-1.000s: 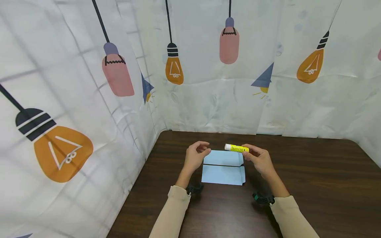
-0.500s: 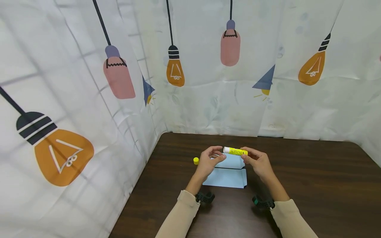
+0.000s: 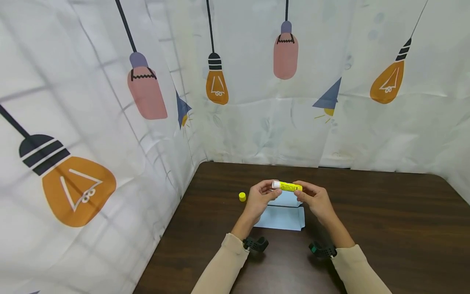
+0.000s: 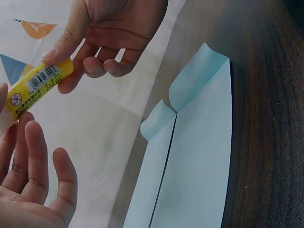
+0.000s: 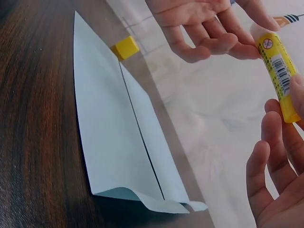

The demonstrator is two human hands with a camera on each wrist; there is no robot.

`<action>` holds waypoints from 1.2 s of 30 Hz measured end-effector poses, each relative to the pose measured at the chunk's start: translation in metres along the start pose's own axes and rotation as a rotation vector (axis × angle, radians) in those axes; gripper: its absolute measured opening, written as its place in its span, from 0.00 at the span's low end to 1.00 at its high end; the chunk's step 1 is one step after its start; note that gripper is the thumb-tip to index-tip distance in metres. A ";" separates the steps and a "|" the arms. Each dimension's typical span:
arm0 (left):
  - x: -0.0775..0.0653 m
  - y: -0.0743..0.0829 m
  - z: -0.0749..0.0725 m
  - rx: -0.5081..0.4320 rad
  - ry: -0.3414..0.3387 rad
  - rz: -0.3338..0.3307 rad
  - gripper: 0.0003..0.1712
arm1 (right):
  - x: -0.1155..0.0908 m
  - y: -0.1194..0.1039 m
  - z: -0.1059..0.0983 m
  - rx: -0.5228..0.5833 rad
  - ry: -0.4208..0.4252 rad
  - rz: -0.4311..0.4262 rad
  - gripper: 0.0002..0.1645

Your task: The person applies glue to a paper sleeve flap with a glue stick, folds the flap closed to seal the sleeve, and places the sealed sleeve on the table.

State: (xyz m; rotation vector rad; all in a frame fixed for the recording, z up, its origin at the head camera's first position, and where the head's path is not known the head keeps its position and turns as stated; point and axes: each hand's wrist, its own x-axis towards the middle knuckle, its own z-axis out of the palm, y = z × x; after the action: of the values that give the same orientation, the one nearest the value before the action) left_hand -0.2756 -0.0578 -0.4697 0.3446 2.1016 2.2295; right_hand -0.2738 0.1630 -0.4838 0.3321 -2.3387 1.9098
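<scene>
A yellow glue stick (image 3: pixel 289 186) with a white end is held level above the table between both hands. My left hand (image 3: pixel 258 201) pinches its white end with thumb and index finger. The yellow base end is gripped by the fingertips of my right hand (image 3: pixel 318 203). In the right wrist view, a barcode shows on the glue stick (image 5: pixel 278 71), and its white tip is partly covered by the left fingers. Beneath the hands lies a light blue folded paper (image 3: pixel 280 219) with a dark slit or seam across it and curled flaps at its right end.
The yellow cap (image 3: pixel 242 197) stands on the table left of the paper. The dark wooden table (image 3: pixel 385 220) reaches back to a white curtain (image 3: pixel 249 134) printed with lamps, which also runs along the left side.
My left hand has come in from the left and taken hold of the glue stick's white end. The glue stick has shifted slightly left. The yellow cap has come into sight on the table.
</scene>
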 end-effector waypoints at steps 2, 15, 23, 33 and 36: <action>0.000 0.001 0.000 -0.013 -0.002 -0.004 0.22 | 0.000 -0.002 0.001 0.006 -0.002 0.005 0.25; 0.001 -0.002 0.003 -0.079 0.053 -0.001 0.20 | -0.001 -0.001 0.002 0.034 -0.045 0.026 0.25; 0.003 -0.001 0.005 -0.109 0.100 -0.003 0.19 | 0.003 -0.002 -0.004 0.072 -0.105 -0.002 0.25; 0.004 0.002 0.005 -0.118 0.092 -0.024 0.20 | 0.004 -0.005 -0.006 0.042 -0.083 0.011 0.23; 0.002 0.001 0.005 -0.117 0.090 -0.034 0.20 | 0.002 -0.004 -0.006 0.026 -0.073 0.023 0.23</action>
State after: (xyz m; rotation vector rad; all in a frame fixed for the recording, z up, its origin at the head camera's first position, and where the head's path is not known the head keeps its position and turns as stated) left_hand -0.2767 -0.0522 -0.4678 0.2040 1.9897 2.3774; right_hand -0.2751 0.1682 -0.4782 0.3845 -2.3751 1.9721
